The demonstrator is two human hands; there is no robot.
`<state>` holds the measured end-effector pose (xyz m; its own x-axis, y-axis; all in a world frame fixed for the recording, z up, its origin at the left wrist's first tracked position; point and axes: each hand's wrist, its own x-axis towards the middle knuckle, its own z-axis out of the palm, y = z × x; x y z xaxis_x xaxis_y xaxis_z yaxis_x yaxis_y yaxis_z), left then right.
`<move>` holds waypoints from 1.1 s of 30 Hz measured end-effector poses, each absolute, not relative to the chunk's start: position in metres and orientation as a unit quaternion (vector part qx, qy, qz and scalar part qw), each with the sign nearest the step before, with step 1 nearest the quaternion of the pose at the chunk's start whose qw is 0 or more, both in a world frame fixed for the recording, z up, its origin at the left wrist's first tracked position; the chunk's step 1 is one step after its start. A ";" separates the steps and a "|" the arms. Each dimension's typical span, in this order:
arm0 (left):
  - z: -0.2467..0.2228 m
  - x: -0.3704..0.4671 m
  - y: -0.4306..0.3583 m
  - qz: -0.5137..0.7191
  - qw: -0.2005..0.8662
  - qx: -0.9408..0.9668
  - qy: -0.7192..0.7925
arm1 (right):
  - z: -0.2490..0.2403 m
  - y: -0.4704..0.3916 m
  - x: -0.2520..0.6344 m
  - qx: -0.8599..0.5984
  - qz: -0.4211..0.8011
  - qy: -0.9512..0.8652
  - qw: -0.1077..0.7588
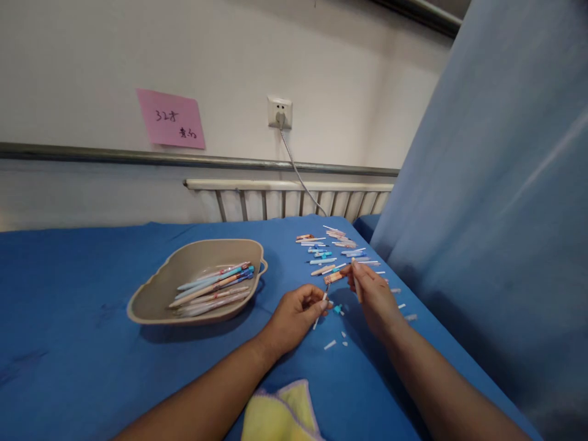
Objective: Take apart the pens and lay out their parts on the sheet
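Note:
My left hand (pixel 298 312) pinches a thin white pen refill (pixel 315 322), with a dark coiled spring (pixel 327 288) at its upper end. My right hand (pixel 374 300) is closed around a peach pen barrel (pixel 358 288), held nearly upright. An orange patterned pen part (pixel 333 277) shows between the hands, by my right fingertips; whether they touch it I cannot tell. A small turquoise piece (pixel 339 310) lies on the blue cloth below the hands. Closer to me are a short white piece (pixel 330 345) and a couple of tiny white bits.
Pen parts (pixel 321 251) in several colours are spread in rows beyond my hands. On the left, a beige basin (pixel 151 315) holds several pens (pixel 215 285). A yellow cloth (pixel 280 416) lies in front. A blue curtain (pixel 482 184) hangs at right; a white radiator (pixel 275 185) stands behind.

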<state>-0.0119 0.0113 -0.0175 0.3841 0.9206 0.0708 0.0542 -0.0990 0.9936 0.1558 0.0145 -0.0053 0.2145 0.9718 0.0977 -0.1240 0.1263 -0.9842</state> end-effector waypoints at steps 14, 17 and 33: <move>-0.019 -0.010 0.010 0.367 0.551 0.647 0.378 | -0.002 0.010 0.152 -0.400 0.499 -0.379 0.668; -0.019 -0.010 0.010 0.367 0.551 0.647 0.379 | -0.006 0.012 0.153 -0.413 0.489 -0.393 0.660; -0.017 -0.011 0.011 0.371 0.537 0.653 0.384 | -0.010 0.015 0.155 -0.424 0.463 -0.408 0.663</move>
<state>-0.0110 0.0106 -0.0172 0.4298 0.9001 0.0717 0.1035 -0.1279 0.9864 0.1552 0.0146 -0.0095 0.2375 0.9599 0.1490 -0.2678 0.2122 -0.9398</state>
